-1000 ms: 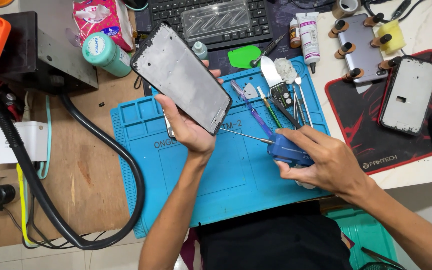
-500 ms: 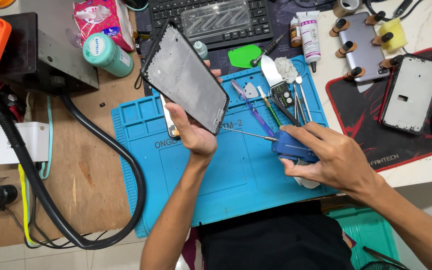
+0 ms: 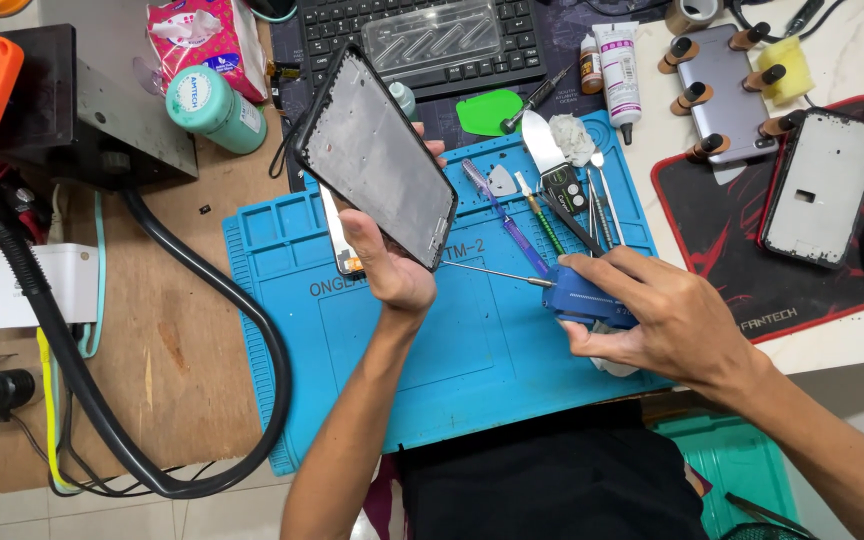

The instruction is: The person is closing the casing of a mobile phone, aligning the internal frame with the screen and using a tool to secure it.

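Here, at the far left of the bench [image 3: 192,380], a thick black hose [image 3: 252,340] loops from a dark box [image 3: 102,110], lying clear of the work. Next comes the blue work mat [image 3: 452,370], whose raised edge and moulded trays probably serve to keep small parts from rolling off. Above it the left hand [image 3: 392,265] holds a phone frame [image 3: 377,155] up off the mat, fingers closed around its lower end, its inner face tilted toward the camera, likely so the inside can be inspected. Screwdrivers and picks [image 3: 552,210] lie fanned along the mat's upper right, near the working hand. The right hand [image 3: 662,320] rests on the mat, fingers wrapped round a blue tool [image 3: 587,295] whose thin metal tip points left toward the frame. Farther right, a second phone shell [image 3: 820,187] sits on a red and black pad [image 3: 742,270], well apart.
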